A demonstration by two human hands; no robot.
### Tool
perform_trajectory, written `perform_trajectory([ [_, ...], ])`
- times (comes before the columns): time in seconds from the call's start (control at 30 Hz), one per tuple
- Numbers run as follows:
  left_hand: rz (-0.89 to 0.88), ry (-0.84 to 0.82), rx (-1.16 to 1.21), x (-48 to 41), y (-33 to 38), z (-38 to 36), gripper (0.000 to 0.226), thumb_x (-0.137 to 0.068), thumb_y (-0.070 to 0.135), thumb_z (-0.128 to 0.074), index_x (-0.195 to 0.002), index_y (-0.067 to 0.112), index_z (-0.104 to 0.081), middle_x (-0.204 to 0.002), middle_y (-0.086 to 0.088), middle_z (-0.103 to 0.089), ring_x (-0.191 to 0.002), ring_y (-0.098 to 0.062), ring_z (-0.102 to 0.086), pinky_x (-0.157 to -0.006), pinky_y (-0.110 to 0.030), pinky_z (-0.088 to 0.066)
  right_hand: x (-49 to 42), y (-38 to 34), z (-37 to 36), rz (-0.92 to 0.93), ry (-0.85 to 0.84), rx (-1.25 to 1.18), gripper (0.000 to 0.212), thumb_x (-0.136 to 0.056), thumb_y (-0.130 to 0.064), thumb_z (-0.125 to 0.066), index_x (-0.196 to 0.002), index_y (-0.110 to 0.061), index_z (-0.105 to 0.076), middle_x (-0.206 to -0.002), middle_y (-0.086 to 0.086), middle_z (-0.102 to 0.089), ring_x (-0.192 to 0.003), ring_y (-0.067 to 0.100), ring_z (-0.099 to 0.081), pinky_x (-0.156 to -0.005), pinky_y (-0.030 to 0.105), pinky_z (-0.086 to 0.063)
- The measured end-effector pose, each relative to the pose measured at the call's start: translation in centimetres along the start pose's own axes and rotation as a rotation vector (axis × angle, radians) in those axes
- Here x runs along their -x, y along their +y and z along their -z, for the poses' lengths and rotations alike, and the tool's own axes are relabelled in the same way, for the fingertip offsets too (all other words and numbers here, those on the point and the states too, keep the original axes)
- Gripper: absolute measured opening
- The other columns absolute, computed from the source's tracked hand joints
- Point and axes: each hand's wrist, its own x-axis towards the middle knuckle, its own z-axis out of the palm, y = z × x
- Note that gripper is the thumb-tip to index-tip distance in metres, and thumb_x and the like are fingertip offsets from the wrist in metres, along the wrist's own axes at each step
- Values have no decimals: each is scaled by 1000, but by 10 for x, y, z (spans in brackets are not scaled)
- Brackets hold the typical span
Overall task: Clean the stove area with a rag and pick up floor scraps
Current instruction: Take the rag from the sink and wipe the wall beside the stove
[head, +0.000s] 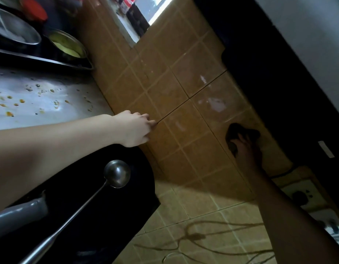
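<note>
The left hand [134, 128] reaches past the far edge of the steel counter [50, 111] to the brown tiled wall [174, 82]. Its fingers [145, 119] are bent, with the tips at a dark joint between two tiles. I cannot tell whether they pinch something.

The right hand [245, 149] is in shadow, further along the same wall. Its fingers hold the dark rag [239, 131] flat against the tiles. The rag is under the fingertips and shows above them and on both sides. It is well apart from the left hand and not on the counter.

The counter carries many small orange spots and crumbs [22, 101]. At its far end stand a metal bowl [69, 44] with something yellow inside and a larger steel basin [16, 33]. Near the left forearm a steel ladle [117, 173] lies across a black pot [100, 216]. Below the right arm there is a wall socket [302, 197], and thin cables [203, 237] hang along the tiles.
</note>
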Motion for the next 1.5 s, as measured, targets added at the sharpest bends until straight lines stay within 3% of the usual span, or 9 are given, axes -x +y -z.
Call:
perform_trajectory([
  [0.13, 8, 25, 7, 3, -14, -17, 45, -97, 44, -35, -132, 16, -35, -121, -9, -47, -113, -31, -55, -83, -41, -45, -16, -25, -24, 68, 2, -1, 45, -90, 4, -47, -130, -17, -53, -155, 6, -27, -145, 26, -14, -111, 45, -24],
  [0.3, 10, -20, 69, 8, -38, -32, 40, -96, 44, -36, -130, 22, -36, -120, -5, -46, -114, -27, -53, -85, -40, -43, -16, -66, -47, 136, -122, 30, 41, -93, 1, -45, -128, -18, -54, -156, 2, -26, -146, 24, -14, -109, 42, -31],
  [0.4, -12, -24, 82, 9, -56, -31, 34, -96, 45, -36, -123, 24, -40, -119, -3, -45, -113, -26, -53, -83, -38, -41, -1, -81, -59, 180, -198, -75, 41, -94, -4, -45, -133, -13, -51, -153, 7, -32, -143, 26, -22, -113, 43, -26],
  [0.53, -47, 24, 61, 8, -73, -17, 34, -96, 45, -36, -122, 23, -40, -117, -3, -46, -111, -26, -53, -81, -37, -42, 25, -96, -67, 47, -240, -347, 40, -99, -7, -41, -138, -7, -45, -149, 13, -37, -138, 27, -32, -113, 37, -26],
  [0.63, -71, 0, 52, 8, -76, -7, 35, -97, 45, -35, -125, 24, -39, -119, -3, -45, -112, -25, -53, -83, -37, -42, 44, -103, -70, 15, -342, -282, 46, -100, -6, -37, -145, -13, -34, -156, 8, -23, -144, 23, -21, -115, 37, -22],
  [0.73, -115, -34, 48, 14, -70, -4, 35, -97, 44, -36, -126, 24, -39, -121, -3, -45, -114, -25, -52, -85, -38, -43, 68, -108, -68, 14, -268, -221, 48, -95, 0, -44, -142, -14, -39, -154, 7, -30, -142, 25, -25, -113, 40, -27],
  [1.1, -232, -130, 161, 50, -10, -3, 35, -97, 41, -39, -128, 27, -37, -119, -1, -46, -110, -25, -52, -82, -37, -40, 193, -100, -52, -36, -216, -309, 39, -88, 1, -56, -125, -13, -57, -133, 8, -52, -123, 33, -47, -89, 44, -44],
  [1.33, -275, -218, 171, 89, 71, -10, 35, -97, 39, -39, -130, 25, -38, -125, -2, -44, -113, -26, -49, -89, -40, -39, 290, -76, -48, -46, -233, -290, 39, -86, -7, -54, -122, -23, -53, -126, 0, -54, -116, 25, -50, -87, 36, -50],
  [1.5, -311, -296, 157, 127, 148, -15, 36, -99, 37, -38, -132, 23, -38, -132, -4, -42, -119, -27, -46, -97, -42, -38, 372, -55, -56, -166, -271, -316, 43, -90, -11, -54, -130, -27, -48, -137, -1, -48, -127, 25, -44, -93, 40, -46],
])
